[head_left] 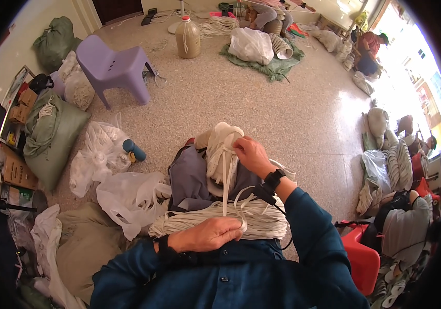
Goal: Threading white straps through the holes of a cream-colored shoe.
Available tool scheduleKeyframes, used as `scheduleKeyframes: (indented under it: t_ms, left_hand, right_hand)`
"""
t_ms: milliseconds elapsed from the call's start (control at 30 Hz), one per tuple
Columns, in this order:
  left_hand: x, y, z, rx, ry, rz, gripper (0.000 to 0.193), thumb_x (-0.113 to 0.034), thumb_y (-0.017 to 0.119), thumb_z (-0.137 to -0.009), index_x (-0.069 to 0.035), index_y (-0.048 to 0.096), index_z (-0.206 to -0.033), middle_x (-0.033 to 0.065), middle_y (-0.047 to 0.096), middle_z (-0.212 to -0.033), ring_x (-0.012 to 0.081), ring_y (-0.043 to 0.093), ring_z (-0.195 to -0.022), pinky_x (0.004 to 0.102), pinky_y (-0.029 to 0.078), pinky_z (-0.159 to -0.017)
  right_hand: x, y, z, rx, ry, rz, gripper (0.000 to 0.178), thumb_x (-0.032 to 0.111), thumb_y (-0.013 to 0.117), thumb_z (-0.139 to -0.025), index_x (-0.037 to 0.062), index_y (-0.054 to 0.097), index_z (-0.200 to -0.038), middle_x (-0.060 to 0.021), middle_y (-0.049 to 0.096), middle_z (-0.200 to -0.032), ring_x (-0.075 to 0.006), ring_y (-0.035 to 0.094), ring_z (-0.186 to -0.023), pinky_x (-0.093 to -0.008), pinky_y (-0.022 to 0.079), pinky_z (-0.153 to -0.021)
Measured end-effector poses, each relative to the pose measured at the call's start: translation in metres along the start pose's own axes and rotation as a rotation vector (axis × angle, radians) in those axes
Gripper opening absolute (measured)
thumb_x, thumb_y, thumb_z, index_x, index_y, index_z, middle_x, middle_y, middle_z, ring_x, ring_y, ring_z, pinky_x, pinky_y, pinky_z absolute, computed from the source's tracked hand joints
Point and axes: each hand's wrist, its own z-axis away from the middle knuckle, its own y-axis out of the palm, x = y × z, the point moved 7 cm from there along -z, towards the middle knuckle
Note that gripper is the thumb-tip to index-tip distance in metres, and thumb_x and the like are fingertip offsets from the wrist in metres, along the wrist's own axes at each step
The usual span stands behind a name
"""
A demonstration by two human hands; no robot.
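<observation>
Pinching the pale strip (225,183) at frame centre: right hand (254,156), fingertips pressed together at its upper end. Strip runs down and slightly left from these fingers, long axis near vertical, to a cream bundle (179,223) at lower centre. Left hand (207,235) is nearer the lower end, fingers curled beside 1 loop (grip: cannot tell). Writing: dark print on a brown carton (19,169), left of frame; none visible on strip.

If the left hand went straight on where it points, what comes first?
The left hand would likely first meet the curled pale strip immediately to its right, though depth and contact are unclear.
</observation>
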Motion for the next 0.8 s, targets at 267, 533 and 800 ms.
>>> scheduleKeyframes:
  t_ms: [267, 533, 800]
  left_hand:
    - [0.002, -0.002, -0.001, -0.059, 0.08, -0.014, 0.028, -0.021, 0.05, -0.104, 0.001, 0.06, -0.09, 0.0129, 0.058, -0.084, 0.0276, 0.061, -0.079, 0.0359, 0.047, -0.073]
    - [0.012, -0.003, 0.0, -0.064, 0.061, -0.041, 0.027, -0.021, 0.051, -0.103, 0.0, 0.059, -0.089, 0.0131, 0.057, -0.083, 0.0292, 0.059, -0.078, 0.0363, 0.047, -0.072]
    - [0.015, -0.006, 0.003, -0.075, 0.062, -0.022, 0.025, -0.02, 0.05, -0.103, 0.0, 0.058, -0.09, 0.0128, 0.056, -0.083, 0.0282, 0.059, -0.078, 0.0359, 0.046, -0.072]
  right_hand:
    - [0.028, 0.029, -0.016, 0.049, -0.233, 0.464, 0.009, 0.01, 0.063, -0.083, 0.001, 0.064, -0.081, -0.0158, 0.063, -0.087, -0.0349, 0.065, -0.087, -0.0448, 0.053, -0.077]
    - [-0.002, 0.031, -0.055, 0.352, 0.176, 0.037, 0.015, 0.014, 0.064, -0.08, -0.0019, 0.065, -0.081, -0.0146, 0.066, -0.07, -0.0227, 0.065, -0.064, -0.0394, 0.053, -0.059]
    - [-0.028, 0.002, -0.051, -0.024, 0.321, -0.396, 0.022, 0.02, 0.069, -0.085, -0.0018, 0.067, -0.087, -0.0083, 0.066, -0.072, -0.0183, 0.063, -0.062, -0.0322, 0.051, -0.058]
